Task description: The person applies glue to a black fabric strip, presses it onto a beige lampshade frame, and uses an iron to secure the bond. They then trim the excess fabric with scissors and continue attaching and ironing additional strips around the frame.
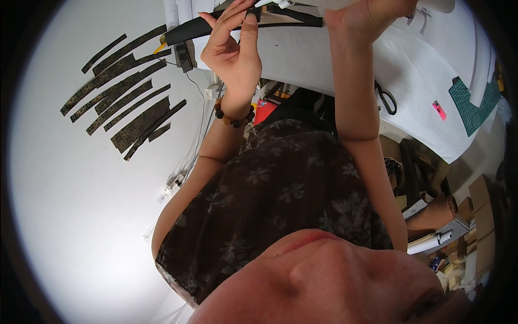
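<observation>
My left hand (234, 48) is at the upper middle, its thumb pressed against a dark strip of fabric (194, 30) and the other fingers stretched along it. The strip runs from the left across the white table (302, 51) at the top edge. A thin white pointed part (279, 2) sits right beside my left fingertips. My right hand (372, 19) is raised at the top edge next to a white curved casing (440, 4). The picture's edge cuts off its fingers, so whether it holds anything is hidden.
Several dark patterned strips (132, 70) hang on the white wall at left, near a black power strip (184, 56) with cords. Black-handled scissors (387, 101), a small pink object (439, 110) and a green cutting mat (470, 110) lie right. Cardboard boxes (482, 202) stand lower right.
</observation>
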`<move>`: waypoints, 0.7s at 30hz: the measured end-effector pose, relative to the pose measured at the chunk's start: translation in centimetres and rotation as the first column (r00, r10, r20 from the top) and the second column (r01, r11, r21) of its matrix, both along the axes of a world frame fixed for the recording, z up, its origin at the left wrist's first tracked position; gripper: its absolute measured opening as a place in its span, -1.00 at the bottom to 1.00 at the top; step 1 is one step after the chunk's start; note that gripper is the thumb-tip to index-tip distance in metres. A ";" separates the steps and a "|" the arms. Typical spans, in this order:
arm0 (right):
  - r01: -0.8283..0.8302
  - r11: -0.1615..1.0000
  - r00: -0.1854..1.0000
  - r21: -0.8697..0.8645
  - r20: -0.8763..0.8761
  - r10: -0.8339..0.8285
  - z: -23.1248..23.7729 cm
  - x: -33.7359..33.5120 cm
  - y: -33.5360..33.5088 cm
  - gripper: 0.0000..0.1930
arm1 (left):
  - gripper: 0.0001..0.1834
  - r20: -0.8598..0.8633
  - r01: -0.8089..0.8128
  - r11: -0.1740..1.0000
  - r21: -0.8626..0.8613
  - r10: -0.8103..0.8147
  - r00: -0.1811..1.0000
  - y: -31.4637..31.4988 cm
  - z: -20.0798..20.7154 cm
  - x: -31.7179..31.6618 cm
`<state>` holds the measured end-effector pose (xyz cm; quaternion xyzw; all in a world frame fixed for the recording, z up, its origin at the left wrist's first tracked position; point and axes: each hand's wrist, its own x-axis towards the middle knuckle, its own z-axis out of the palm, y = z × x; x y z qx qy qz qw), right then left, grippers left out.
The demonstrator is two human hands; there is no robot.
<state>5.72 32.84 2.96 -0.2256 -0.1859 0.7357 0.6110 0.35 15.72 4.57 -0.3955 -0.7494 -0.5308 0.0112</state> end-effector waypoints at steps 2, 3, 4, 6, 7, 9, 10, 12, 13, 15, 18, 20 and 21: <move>0.015 1.000 0.997 0.002 -0.074 -0.014 0.2 0.0 -0.5 -0.10 | -0.86 -0.006 0.008 1.000 -0.003 -0.008 1.000 0.1 0.0 -0.1; -0.002 1.000 0.990 0.027 -0.141 0.006 -0.1 0.1 -0.7 -0.09 | -0.86 -0.004 0.029 0.998 0.060 -0.029 1.000 0.1 -0.6 -0.3; -0.038 0.994 0.964 0.105 -0.259 0.064 -1.1 0.8 -0.9 -0.09 | -0.85 -0.002 0.052 0.991 0.123 -0.053 0.999 0.1 -0.9 -0.5; -0.037 0.990 0.960 0.135 -0.270 0.073 -2.1 0.9 -1.1 -0.09 | -0.85 -0.006 0.051 0.991 0.121 -0.051 0.999 0.1 -0.9 -0.5; -0.004 0.996 0.986 0.087 -0.166 0.019 -2.1 0.5 -1.4 -0.09 | -0.84 -0.008 0.053 0.991 0.119 -0.052 0.999 0.2 -0.9 -0.5; 0.028 0.991 0.998 0.128 -0.054 -0.021 -2.8 0.3 -1.4 -0.09 | -0.85 0.032 0.007 1.000 0.030 -0.008 0.999 0.0 -0.1 0.0; 0.019 0.977 0.999 0.213 -0.050 -0.009 -3.9 0.4 -1.3 -0.10 | -0.85 0.050 -0.018 1.000 -0.016 0.019 0.999 0.0 0.3 0.2; 0.013 0.954 0.999 0.298 -0.050 0.002 -5.9 0.6 -1.5 -0.13 | -0.81 -0.014 -0.036 0.998 -0.058 0.035 0.999 0.2 0.5 0.4; 0.019 0.953 0.998 0.301 -0.056 -0.002 -6.8 0.7 -1.9 -0.17 | -0.76 -0.047 -0.045 0.996 -0.078 0.041 0.998 0.3 0.5 0.4; 0.004 0.941 0.995 0.339 -0.091 0.028 -9.3 1.0 -2.6 -0.25 | -0.83 -0.014 -0.004 0.999 0.036 0.005 1.000 0.3 -0.2 0.0; -0.021 0.899 0.999 0.436 -0.015 0.030 -13.3 1.1 -3.3 -0.36 | -0.83 0.005 0.008 0.995 0.103 -0.008 1.000 0.2 -0.8 -0.2; -0.027 0.872 0.965 0.489 0.241 -0.105 -14.5 1.2 -3.5 -0.41 | -0.84 0.008 0.006 0.995 0.098 -0.007 1.000 0.4 -0.7 -0.2; 0.002 0.832 0.869 0.554 0.411 -0.276 -14.1 1.4 -3.5 -0.41 | -0.84 0.010 0.005 0.996 0.088 -0.006 1.000 0.4 -0.6 -0.2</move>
